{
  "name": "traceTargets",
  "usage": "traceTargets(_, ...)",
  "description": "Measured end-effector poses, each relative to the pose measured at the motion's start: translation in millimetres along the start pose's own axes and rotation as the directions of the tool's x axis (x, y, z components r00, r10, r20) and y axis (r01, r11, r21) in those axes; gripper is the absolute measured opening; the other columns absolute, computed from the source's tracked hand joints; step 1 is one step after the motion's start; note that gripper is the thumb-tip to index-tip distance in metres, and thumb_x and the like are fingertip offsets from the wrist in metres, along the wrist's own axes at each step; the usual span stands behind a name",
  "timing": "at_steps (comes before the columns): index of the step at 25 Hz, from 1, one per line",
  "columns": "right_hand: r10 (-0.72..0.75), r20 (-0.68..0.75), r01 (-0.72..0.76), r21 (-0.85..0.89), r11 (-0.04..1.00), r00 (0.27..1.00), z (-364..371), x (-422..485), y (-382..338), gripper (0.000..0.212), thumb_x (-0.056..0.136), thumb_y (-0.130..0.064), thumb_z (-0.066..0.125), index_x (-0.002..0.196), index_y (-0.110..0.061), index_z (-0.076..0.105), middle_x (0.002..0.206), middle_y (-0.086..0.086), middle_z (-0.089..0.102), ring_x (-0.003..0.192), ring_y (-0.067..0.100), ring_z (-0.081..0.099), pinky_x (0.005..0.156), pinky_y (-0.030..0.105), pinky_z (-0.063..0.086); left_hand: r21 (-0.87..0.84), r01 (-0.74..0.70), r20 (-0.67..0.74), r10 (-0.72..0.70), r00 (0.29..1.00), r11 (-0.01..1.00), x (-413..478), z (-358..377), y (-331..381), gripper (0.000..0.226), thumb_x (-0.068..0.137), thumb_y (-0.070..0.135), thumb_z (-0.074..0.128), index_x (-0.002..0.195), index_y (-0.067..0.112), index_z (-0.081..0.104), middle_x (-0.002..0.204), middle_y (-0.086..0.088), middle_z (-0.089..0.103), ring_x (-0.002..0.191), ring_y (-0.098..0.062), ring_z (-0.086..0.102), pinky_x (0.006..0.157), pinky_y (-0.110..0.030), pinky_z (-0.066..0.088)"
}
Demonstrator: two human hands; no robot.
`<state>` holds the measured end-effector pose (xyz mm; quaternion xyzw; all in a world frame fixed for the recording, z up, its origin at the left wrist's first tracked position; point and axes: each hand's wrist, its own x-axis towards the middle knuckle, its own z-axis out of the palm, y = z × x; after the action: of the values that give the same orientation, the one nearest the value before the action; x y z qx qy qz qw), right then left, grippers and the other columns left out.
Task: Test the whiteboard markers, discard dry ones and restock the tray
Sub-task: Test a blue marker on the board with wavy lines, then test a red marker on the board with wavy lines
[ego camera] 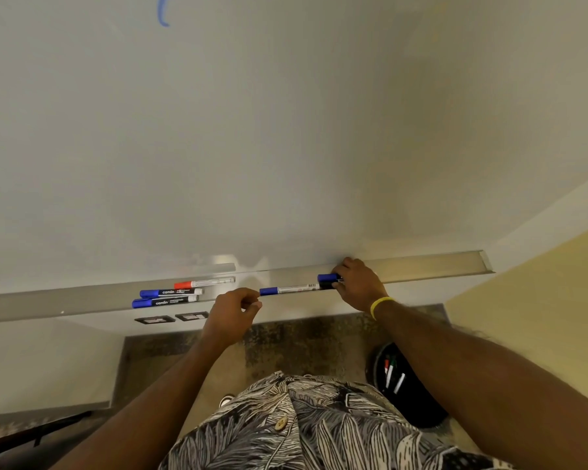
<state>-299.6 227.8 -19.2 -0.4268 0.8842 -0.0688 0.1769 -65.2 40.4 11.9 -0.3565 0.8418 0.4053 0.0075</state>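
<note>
You are standing close to the wall of what looks like an office meeting room or classroom. A large whiteboard (286, 130) fills the upper frame, with a blue stroke (163, 15) at upper left. A metal tray (421, 266) runs along its lower edge, carrying capped whiteboard markers (170, 292) at centre left. Below them sit two wall sockets (155, 319). On the mottled floor (302, 337) at lower right, a black bin (418, 408) holds loose markers (391, 371), near a cream wall (540, 300).

blue-cap mkrs (168, 293), red-cap mkr (204, 283), yel wristband (381, 305)
</note>
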Motion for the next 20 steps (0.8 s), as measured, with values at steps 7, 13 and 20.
traceTargets(7,0.006,-0.032,-0.005,0.036,0.999,0.999,-2,-7,-6,0.034,0.09,-0.026,0.062,0.123,-0.017,0.058,0.118,0.005,0.055,0.107,0.023,0.052,0.096,0.035,0.045,0.025,-0.018,-0.026,0.019,0.999,1.0,-3,-9,-6,0.028,0.094,0.023,0.063,0.12,0.014,0.066,0.109,-0.001,0.07,0.096,-0.011,0.063,0.084,-0.02,0.045)
traceTargets(13,-0.041,-0.084,0.045,0.044,0.998,0.996,4,-16,-35,0.052,0.09,-0.034,0.062,0.136,-0.012,0.05,0.131,0.008,0.052,0.119,0.027,0.048,0.104,0.039,0.041,0.324,-0.14,-0.015,0.153,0.988,0.936,-7,-19,-28,0.044,0.095,0.039,0.059,0.135,0.022,0.055,0.143,0.0,0.053,0.132,-0.019,0.048,0.111,-0.037,0.036)
traceTargets(20,-0.174,-0.03,0.175,0.04,0.984,0.984,27,-24,-114,0.07,0.093,-0.042,0.059,0.152,-0.018,0.03,0.157,0.005,0.032,0.146,0.024,0.027,0.121,0.039,0.021,0.593,-0.139,0.058,0.131,0.99,0.793,-21,-36,-64,0.075,0.093,0.059,0.047,0.154,0.025,0.02,0.164,-0.002,0.011,0.152,-0.024,0.007,0.121,-0.049,0.008)
